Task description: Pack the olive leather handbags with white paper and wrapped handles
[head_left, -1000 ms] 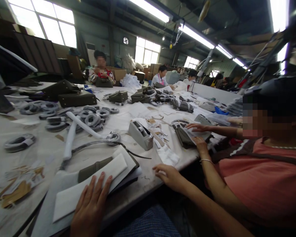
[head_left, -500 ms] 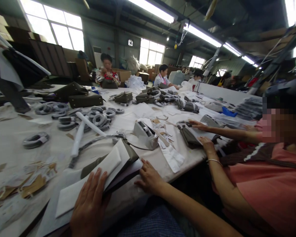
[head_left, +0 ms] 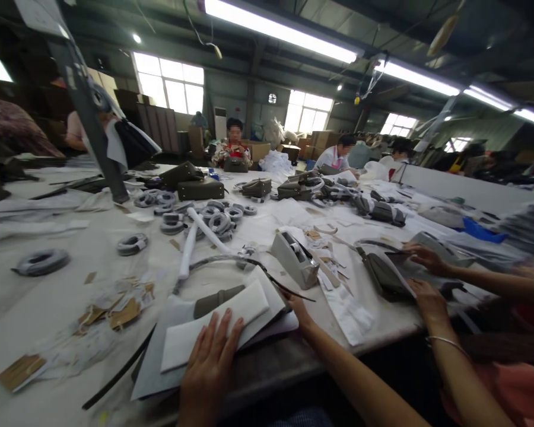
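A dark olive handbag (head_left: 218,299) lies on its side in front of me, largely covered by white sheets. My left hand (head_left: 211,356) rests flat, fingers extended, on a folded white foam sheet (head_left: 249,302) on top of the bag. Under the foam is a thin greyish-white sheet (head_left: 153,376). At the bag's right end is my right hand (head_left: 300,311); its fingers go behind the bag's corner and are mostly hidden. The bag's long handle (head_left: 231,258), wrapped in clear film, arches over the table behind it.
A grey tape dispenser (head_left: 296,261) stands behind my right hand. Wrapped strap coils (head_left: 220,222) and white foam tubes (head_left: 187,249) lie farther back. Paper scraps (head_left: 127,311) are at left. On the right, a co-worker's hands (head_left: 429,296) work on another olive bag (head_left: 385,276).
The view has swung left, so things appear farther right. My right hand has moved from spread beside the bag's end to behind its corner. My left hand stays on the foam.
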Available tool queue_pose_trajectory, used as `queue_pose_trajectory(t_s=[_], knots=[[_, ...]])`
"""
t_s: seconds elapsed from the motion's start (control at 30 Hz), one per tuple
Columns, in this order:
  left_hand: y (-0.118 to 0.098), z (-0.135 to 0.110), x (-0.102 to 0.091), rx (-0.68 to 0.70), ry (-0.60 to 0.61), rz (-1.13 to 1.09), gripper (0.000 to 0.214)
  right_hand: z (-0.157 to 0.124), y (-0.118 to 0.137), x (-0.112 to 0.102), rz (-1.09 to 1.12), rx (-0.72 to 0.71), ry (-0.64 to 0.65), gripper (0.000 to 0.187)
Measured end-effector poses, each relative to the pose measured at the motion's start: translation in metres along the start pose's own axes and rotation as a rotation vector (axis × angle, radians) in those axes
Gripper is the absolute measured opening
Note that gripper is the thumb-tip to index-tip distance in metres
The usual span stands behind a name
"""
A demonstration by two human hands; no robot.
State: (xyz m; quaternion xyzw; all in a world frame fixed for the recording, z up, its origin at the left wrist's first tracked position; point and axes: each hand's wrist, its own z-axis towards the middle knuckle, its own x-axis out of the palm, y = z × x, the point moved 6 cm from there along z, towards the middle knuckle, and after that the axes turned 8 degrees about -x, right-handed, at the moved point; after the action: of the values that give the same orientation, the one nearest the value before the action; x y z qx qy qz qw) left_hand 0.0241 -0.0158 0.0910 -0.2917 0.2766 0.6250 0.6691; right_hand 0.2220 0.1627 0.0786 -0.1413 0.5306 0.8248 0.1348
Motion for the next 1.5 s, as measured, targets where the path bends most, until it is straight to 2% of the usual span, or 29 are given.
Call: queue_pose_trajectory(t_s=[0.1,0.2,0.27,0.33,0.37,0.4,0.47,0.53,0.6,0.73,0.87,1.03,1.2,1.37,1.5], knots=[[-0.007,-0.001,0.003,0.047,-0.018,0.062,0.060,0.010,-0.010,-0.012,0.136,0.016,0.057,0.042],[-0.015,-0.003,0.007,0.073,0.000,0.116,0.057,0.032,-0.008,-0.043,0.181,0.005,-0.052,0.049],[-0.018,-0.004,0.008,0.066,0.011,0.093,0.054,0.049,0.010,-0.063,0.108,-0.086,-0.162,0.047],[-0.021,-0.006,0.007,0.060,0.017,0.045,0.049,0.062,0.039,-0.068,-0.009,-0.225,-0.196,0.041],[-0.023,-0.007,0.006,0.062,0.014,0.025,0.047,0.067,0.054,-0.062,-0.067,-0.287,-0.138,0.037],[-0.024,-0.008,0.006,0.066,0.006,0.012,0.046,0.070,0.068,-0.049,-0.125,-0.328,-0.027,0.033],[-0.026,-0.010,0.004,0.074,-0.031,0.000,0.046,0.069,0.083,-0.008,-0.310,-0.336,0.342,0.029],[-0.027,-0.011,0.003,0.069,-0.062,-0.003,0.045,0.061,0.081,0.033,-0.542,-0.273,0.685,0.025],[-0.028,-0.011,0.005,0.065,-0.054,0.007,0.045,0.058,0.072,0.063,-0.720,-0.190,0.838,0.023],[-0.029,-0.010,0.006,0.080,-0.030,0.052,0.050,0.065,0.054,0.099,-0.894,-0.055,0.861,0.034],[-0.029,-0.008,0.002,0.120,-0.027,0.085,0.052,0.069,0.046,0.112,-0.961,0.030,0.880,0.045],[-0.026,-0.006,0.000,0.141,-0.034,0.094,0.054,0.069,0.042,0.107,-0.929,0.098,0.924,0.036],[-0.021,-0.006,0.002,0.166,-0.021,0.089,0.056,0.066,0.032,0.097,-0.833,0.085,0.912,0.024],[-0.017,-0.008,0.010,0.219,0.032,0.135,0.059,0.073,0.018,0.089,-0.629,0.087,0.852,0.022],[-0.017,-0.007,0.012,0.234,0.053,0.140,0.060,0.076,0.014,0.089,-0.379,0.121,0.771,0.018]])
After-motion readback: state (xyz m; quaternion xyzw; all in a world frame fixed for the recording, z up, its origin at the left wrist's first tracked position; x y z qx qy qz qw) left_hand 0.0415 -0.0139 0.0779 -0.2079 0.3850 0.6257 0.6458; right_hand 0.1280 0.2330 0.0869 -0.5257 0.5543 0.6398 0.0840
